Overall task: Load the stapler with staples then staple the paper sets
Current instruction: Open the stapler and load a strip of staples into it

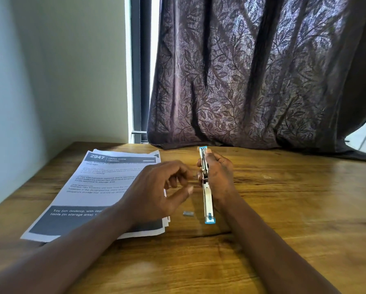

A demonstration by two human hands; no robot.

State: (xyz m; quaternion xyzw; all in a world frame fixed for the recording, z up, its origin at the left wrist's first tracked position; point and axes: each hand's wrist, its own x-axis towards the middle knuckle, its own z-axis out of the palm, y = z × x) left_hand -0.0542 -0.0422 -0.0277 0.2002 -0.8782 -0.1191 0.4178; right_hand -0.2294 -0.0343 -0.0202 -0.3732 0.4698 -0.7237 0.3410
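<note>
Paper stack (97, 187) partly under left hand (156, 192)

Bare wooden table (294, 209) lies open to the right and front. On the left, a paper stack (97, 187) covers it; a curtain (252, 81) closes off the far edge.

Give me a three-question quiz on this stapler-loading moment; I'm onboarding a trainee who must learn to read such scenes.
1. True or false: the right hand holds the stapler opened out flat.
2. Where does the loose strip of staples lie? A) on the paper stack B) on the bare table beside the stapler's near end C) inside the stapler
3. Fill in: the left hand hovers over the right edge of the ____.

Key: 1 true; 2 B; 3 paper stack.
</note>
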